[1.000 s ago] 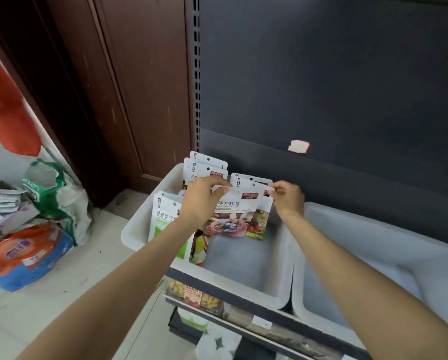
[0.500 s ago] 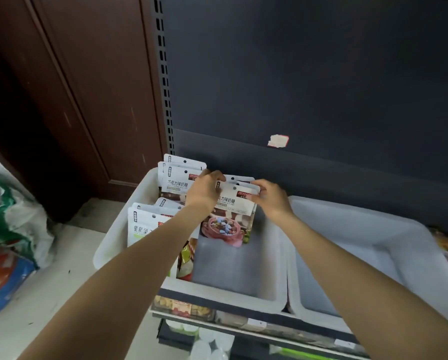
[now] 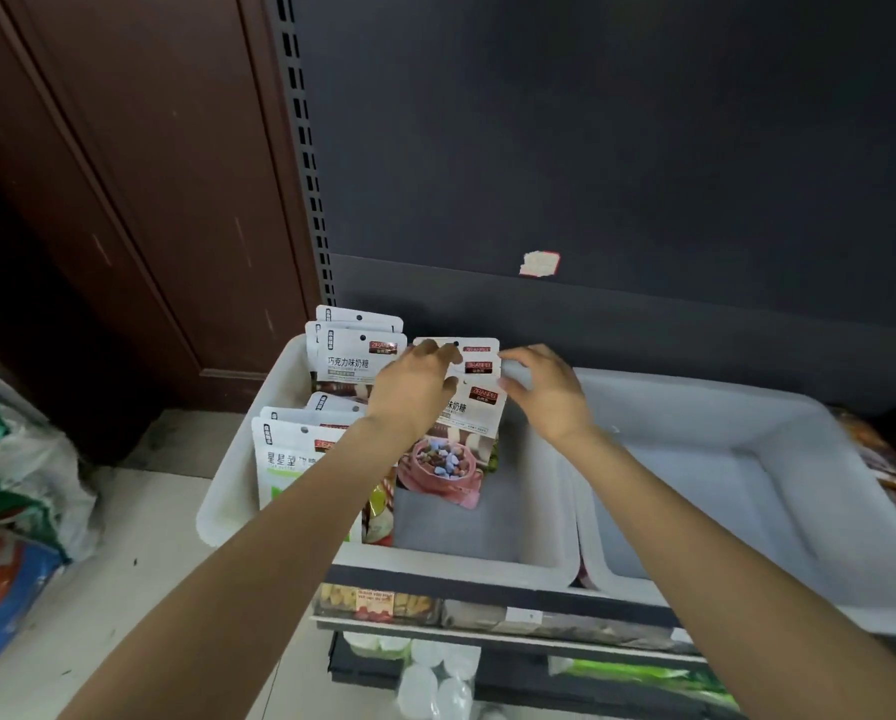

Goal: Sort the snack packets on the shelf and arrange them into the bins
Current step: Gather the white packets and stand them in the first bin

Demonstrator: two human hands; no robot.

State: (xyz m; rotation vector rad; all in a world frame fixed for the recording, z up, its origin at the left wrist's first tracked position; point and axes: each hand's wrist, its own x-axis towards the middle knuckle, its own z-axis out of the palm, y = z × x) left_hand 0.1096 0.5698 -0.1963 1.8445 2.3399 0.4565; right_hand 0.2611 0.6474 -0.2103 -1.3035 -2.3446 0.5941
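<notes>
Dark shelf backboard behind two white bins: left bin part-filled with upright snack packets, left hand pinching the front packet, right hand loosely apart beside it, right bin seemingly unfilled, sorting likely early.

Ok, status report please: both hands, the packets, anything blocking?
Left hand holds the upright packets in the left bin. Right hand, fingers curled, at their right edge; grip unclear. Right bin free. No obstruction visible.
</notes>
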